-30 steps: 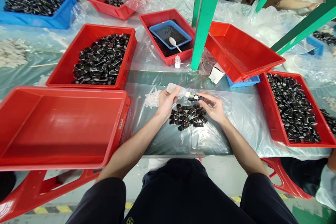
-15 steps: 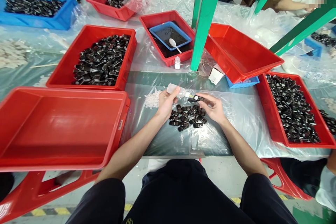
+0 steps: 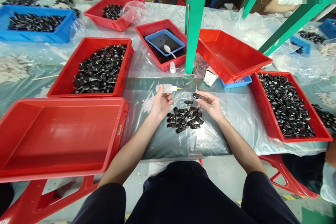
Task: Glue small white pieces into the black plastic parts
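Observation:
My left hand (image 3: 161,104) is closed around a clear squeeze bottle (image 3: 168,88) that lies nearly level, its thin yellow-green needle tip pointing right. Between the fingertips of my right hand (image 3: 210,104) is a small black clip-like part (image 3: 197,96). A gap separates the needle tip from that part. Below the hands, several similar black parts (image 3: 181,120) lie loosely on the plastic-covered table, with a single one (image 3: 188,102) just above the group. Partly behind my left hand is a pile of small white pieces (image 3: 148,103).
Red bins of black parts stand at left (image 3: 123,66) and right (image 3: 291,80). A red tray (image 3: 63,103) sits near left. Beyond the hands are a green post (image 3: 193,42), a small white bottle (image 3: 172,67) and a blue tray with a spoon (image 3: 167,48). Co-workers sit across the table.
The bottle's needle tip has drawn away to the left from the black part in my right hand. My hands are farther apart. The camera view has shifted slightly.

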### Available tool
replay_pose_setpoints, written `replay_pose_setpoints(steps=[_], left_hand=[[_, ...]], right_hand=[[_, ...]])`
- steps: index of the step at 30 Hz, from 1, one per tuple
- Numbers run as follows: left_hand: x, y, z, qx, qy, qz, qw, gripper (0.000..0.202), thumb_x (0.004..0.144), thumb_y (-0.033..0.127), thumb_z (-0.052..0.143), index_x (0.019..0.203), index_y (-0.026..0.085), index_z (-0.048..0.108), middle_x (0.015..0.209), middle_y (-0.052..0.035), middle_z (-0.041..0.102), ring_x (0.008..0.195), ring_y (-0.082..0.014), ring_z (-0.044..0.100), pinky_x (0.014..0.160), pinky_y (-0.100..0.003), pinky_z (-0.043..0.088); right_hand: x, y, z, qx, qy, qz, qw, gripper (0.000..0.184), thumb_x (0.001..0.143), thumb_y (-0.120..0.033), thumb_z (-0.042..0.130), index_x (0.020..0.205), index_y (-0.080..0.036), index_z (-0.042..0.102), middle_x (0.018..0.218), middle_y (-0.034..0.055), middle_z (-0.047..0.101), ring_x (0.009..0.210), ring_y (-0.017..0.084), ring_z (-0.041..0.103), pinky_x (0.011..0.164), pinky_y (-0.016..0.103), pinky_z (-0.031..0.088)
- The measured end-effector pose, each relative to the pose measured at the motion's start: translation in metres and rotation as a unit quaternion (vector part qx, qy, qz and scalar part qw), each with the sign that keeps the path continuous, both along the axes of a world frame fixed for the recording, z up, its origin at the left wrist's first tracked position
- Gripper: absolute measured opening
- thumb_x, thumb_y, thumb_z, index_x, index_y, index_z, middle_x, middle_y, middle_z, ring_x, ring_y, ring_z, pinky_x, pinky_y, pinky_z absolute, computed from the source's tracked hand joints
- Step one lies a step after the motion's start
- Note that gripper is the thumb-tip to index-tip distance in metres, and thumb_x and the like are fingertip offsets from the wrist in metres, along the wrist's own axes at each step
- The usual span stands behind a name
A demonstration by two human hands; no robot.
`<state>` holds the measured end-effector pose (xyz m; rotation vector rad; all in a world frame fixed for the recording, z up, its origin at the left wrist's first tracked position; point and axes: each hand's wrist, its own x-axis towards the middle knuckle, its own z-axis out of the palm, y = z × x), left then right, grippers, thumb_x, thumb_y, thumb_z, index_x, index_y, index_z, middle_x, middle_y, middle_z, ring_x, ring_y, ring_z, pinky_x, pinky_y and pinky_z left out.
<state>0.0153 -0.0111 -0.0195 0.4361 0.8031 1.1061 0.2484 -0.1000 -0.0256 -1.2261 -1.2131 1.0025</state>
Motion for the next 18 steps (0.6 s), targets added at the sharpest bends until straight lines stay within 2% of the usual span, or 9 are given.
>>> replay_pose_setpoints(steps=[1, 3, 6, 8, 10, 13, 18], left_hand=[[-0.002, 0.002, 0.000, -0.003, -0.010, -0.003, 1.000, 0.049, 0.081, 0.060, 0.101, 0.090, 0.022, 0.071, 0.072, 0.0026, 0.061, 0.057, -0.0092, 0.050, 0.048, -0.025, 0.035], [-0.005, 0.006, 0.000, -0.001, -0.011, -0.004, 1.000, 0.050, 0.079, 0.059, 0.102, 0.091, 0.023, 0.070, 0.074, 0.0023, 0.061, 0.061, -0.0096, 0.055, 0.049, -0.023, 0.038], [-0.009, 0.012, -0.002, 0.030, 0.042, 0.012, 0.999, 0.054, 0.067, 0.052, 0.105, 0.097, 0.023, 0.071, 0.086, -0.0005, 0.072, 0.074, -0.0120, 0.067, 0.058, -0.022, 0.045], [-0.010, 0.016, -0.003, 0.079, 0.109, 0.032, 0.990, 0.059, 0.058, 0.047, 0.105, 0.099, 0.022, 0.071, 0.093, -0.0027, 0.078, 0.082, -0.0142, 0.072, 0.066, -0.024, 0.050], [-0.012, 0.021, -0.003, 0.137, 0.173, 0.064, 0.973, 0.061, 0.055, 0.044, 0.103, 0.100, 0.022, 0.069, 0.099, -0.0050, 0.081, 0.091, -0.0177, 0.075, 0.076, -0.026, 0.053], [-0.016, 0.031, -0.002, 0.192, 0.249, 0.114, 0.943, 0.057, 0.055, 0.042, 0.099, 0.099, 0.022, 0.068, 0.103, -0.0064, 0.082, 0.102, -0.0217, 0.077, 0.087, -0.030, 0.055], [-0.026, 0.059, -0.004, 0.253, 0.392, 0.144, 0.873, 0.043, 0.061, 0.036, 0.093, 0.096, 0.020, 0.074, 0.100, -0.0054, 0.080, 0.099, -0.0208, 0.074, 0.096, -0.033, 0.055]], right_hand=[[0.000, 0.001, 0.000, 0.002, 0.008, -0.005, 1.000, 0.053, 0.087, -0.061, 0.092, 0.124, -0.024, 0.084, 0.080, 0.0001, 0.073, 0.062, 0.015, 0.063, 0.058, 0.032, 0.052], [0.001, 0.003, -0.001, 0.009, 0.023, -0.016, 1.000, 0.052, 0.084, -0.058, 0.093, 0.122, -0.024, 0.084, 0.084, 0.0005, 0.074, 0.061, 0.014, 0.061, 0.055, 0.030, 0.049], [0.003, 0.006, -0.001, 0.006, 0.051, -0.032, 0.998, 0.051, 0.080, -0.056, 0.095, 0.118, -0.025, 0.082, 0.080, -0.0010, 0.073, 0.059, 0.013, 0.058, 0.050, 0.027, 0.041], [0.003, 0.008, 0.000, -0.006, 0.073, -0.035, 0.997, 0.053, 0.077, -0.057, 0.096, 0.114, -0.025, 0.080, 0.074, -0.0027, 0.070, 0.056, 0.013, 0.055, 0.047, 0.025, 0.036], [0.003, 0.009, 0.002, -0.015, 0.098, -0.037, 0.994, 0.055, 0.073, -0.060, 0.098, 0.109, -0.025, 0.075, 0.075, -0.0024, 0.071, 0.056, 0.012, 0.055, 0.046, 0.024, 0.033], [0.003, 0.009, 0.006, -0.019, 0.124, -0.042, 0.991, 0.059, 0.068, -0.063, 0.099, 0.099, -0.025, 0.067, 0.089, 0.0009, 0.077, 0.059, 0.011, 0.057, 0.046, 0.023, 0.033], [0.004, 0.010, 0.007, -0.020, 0.135, -0.028, 0.990, 0.063, 0.070, -0.066, 0.097, 0.098, -0.028, 0.056, 0.097, 0.0028, 0.082, 0.061, 0.011, 0.057, 0.046, 0.022, 0.034]])
